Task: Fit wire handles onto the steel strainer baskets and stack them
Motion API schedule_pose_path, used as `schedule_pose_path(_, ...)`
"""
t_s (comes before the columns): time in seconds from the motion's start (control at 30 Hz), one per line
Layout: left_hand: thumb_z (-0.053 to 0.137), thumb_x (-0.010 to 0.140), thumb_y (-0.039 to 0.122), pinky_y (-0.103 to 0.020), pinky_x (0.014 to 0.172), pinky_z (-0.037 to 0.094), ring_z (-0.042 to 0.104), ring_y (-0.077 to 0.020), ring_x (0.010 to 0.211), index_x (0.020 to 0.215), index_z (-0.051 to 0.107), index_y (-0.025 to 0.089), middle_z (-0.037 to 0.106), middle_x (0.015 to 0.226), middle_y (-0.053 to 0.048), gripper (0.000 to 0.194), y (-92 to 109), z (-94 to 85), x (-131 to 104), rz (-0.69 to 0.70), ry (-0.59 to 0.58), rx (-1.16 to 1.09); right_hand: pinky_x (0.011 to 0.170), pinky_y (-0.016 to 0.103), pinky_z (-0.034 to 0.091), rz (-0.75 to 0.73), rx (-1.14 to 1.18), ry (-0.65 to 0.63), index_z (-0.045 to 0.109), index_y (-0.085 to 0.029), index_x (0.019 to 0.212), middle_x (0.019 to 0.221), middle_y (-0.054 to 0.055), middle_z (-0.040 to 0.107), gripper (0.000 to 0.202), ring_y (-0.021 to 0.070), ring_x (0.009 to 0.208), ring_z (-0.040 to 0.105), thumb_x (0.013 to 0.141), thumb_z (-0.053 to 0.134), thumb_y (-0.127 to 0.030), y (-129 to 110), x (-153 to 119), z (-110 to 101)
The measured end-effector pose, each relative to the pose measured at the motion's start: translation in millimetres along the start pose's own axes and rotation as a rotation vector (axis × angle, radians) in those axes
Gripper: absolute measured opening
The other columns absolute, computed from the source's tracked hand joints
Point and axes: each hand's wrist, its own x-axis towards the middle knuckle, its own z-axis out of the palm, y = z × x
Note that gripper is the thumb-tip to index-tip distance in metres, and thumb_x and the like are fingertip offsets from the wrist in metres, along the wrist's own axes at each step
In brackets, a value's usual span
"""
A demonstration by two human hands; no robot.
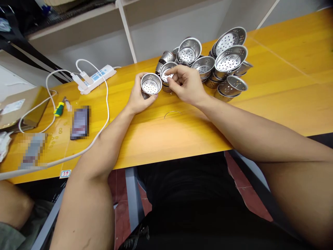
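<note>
Head view: your left hand [137,97] grips one perforated cup [151,86], mouth up, over the desk [156,142]; your right hand [189,85] pinches possibly thin wire beside it, a curved wire [173,111] lies loose nearer you, and other cups [230,61] sit clustered, unheld.

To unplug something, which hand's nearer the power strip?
Left. Your left hand, holding a cup, is right of the power strip; your right hand is farther right, past the cup.
</note>
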Motion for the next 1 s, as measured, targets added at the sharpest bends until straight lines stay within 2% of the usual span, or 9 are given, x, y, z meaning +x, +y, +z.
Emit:
schedule_pose_path(0.1, 0.102, 0.089, 0.094, -0.069, 0.150, 0.060, 0.075, -0.0457, 0.169, 0.166, 0.050, 0.036, 0.072, 0.167, -0.013, 0.110, 4.6, 3.8, -0.6, 0.034, -0.032, -0.024, 0.093, 0.049, 0.071, -0.027, -0.009, -0.010, 0.084, -0.023, 0.155, 0.111, 0.014, 0.078, 0.070, 0.0353, 0.102, 0.077, 0.122, 0.071, -0.084, -4.3, -1.3, 0.2)
schedule_pose_path(0.23, 0.102, 0.089, 0.090, -0.071, 0.149, 0.061, 0.074, -0.0470, 0.170, 0.166, 0.050, 0.038, 0.071, 0.167, -0.013, 0.106, 8.2, 8.9, -0.4, 0.026, -0.043, -0.006, 0.093, 0.044, 0.068, -0.017, 0.005, -0.003, 0.086, -0.024, 0.147, 0.108, 0.011, 0.078, 0.062, 0.0341, 0.107, 0.079, 0.121, 0.073, -0.079, -12.3, -3.3, 1.4)
schedule_pose_path(0.4, 0.096, 0.094, 0.094, -0.069, 0.148, 0.062, 0.075, -0.0448, 0.170, 0.170, 0.048, 0.037, 0.071, 0.170, -0.014, 0.107, 9.9, 13.1, -1.4, 0.089, -0.045, -0.060, 0.091, 0.047, 0.068, 0.002, 0.001, 0.003, 0.089, -0.026, 0.149, 0.106, 0.012, 0.081, 0.056, 0.0353, 0.106, 0.079, 0.120, 0.077, -0.072, -18.8, -4.7, 2.9)
schedule_pose_path(0.5, 0.099, 0.093, 0.093, -0.071, 0.151, 0.060, 0.074, -0.0459, 0.172, 0.171, 0.051, 0.037, 0.072, 0.171, -0.014, 0.108, 11.9, 13.6, -2.1, 0.072, -0.054, -0.044, 0.092, 0.047, 0.069, -0.002, -0.021, 0.005, 0.090, -0.025, 0.150, 0.107, 0.013, 0.083, 0.054, 0.0350, 0.104, 0.080, 0.122, 0.076, -0.069, -20.5, -4.6, 3.3)
schedule_pose_path(0.8, 0.110, 0.090, 0.087, -0.073, 0.152, 0.061, 0.072, -0.0476, 0.174, 0.171, 0.056, 0.038, 0.069, 0.171, -0.011, 0.109, 27.3, 18.0, -4.6, -0.030, -0.097, -0.083, 0.091, 0.048, 0.069, 0.024, -0.044, -0.015, 0.085, -0.027, 0.154, 0.109, 0.012, 0.083, 0.064, 0.0375, 0.109, 0.080, 0.119, 0.078, -0.080, -21.9, -3.0, 4.5)
schedule_pose_path(1.0, 0.115, 0.085, 0.089, -0.070, 0.148, 0.065, 0.076, -0.0463, 0.170, 0.169, 0.054, 0.038, 0.069, 0.171, -0.010, 0.115, 28.6, 20.7, -5.7, -0.020, -0.093, -0.097, 0.094, 0.050, 0.068, -0.007, -0.098, -0.022, 0.085, -0.025, 0.162, 0.115, 0.015, 0.085, 0.065, 0.0385, 0.108, 0.078, 0.116, 0.083, -0.071, -23.2, -3.9, 5.7)
